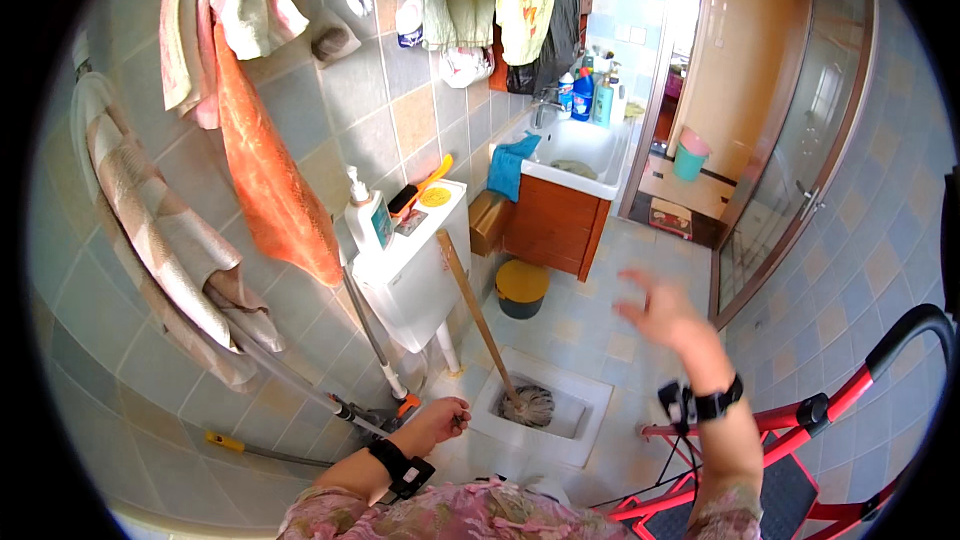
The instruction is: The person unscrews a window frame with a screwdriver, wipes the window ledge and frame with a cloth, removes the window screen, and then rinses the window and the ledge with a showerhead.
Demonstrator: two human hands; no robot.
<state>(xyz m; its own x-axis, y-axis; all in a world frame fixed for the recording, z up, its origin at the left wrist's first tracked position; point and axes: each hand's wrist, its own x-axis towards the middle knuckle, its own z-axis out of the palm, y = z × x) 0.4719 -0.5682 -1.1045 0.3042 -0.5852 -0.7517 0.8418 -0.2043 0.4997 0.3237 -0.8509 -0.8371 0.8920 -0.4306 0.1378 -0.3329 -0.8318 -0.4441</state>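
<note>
Beside the squat toilet point(600, 408), low in the view, the left hand point(440, 420) has its fingers curled in; whether they pinch anything small is impossible to make out. Farther forward and to the right, the right hand point(658, 312) is blurred, its fingers spread and no object visible in it.

Nearest to the left hand is the mop: its grey strings point(530, 406) lie in the toilet pan, and its wooden handle point(470, 300) slants up in front of the white tank point(415, 302). Whether the handle rests against the tank is hard to judge. Just beside the left hand, a grey pole point(368, 325) with an orange fitting point(406, 404) stands by the wall.

For good handling, I would judge, the mop handle is best held well above the strings, with the strings kept over the pan so that drips stay there. The left forearm should clear the pole, and the right elbow the red stepladder point(790, 445) beside it.

Farther out, a soap bottle point(370, 225) and a brush point(405, 202) sit on the tank, where a knock could tip the bottle. Beyond stand a yellow-lidded bin point(522, 285) and a sink point(612, 158) with a blue cloth point(512, 166) over its edge. An orange towel point(275, 170) hangs on the left.
</note>
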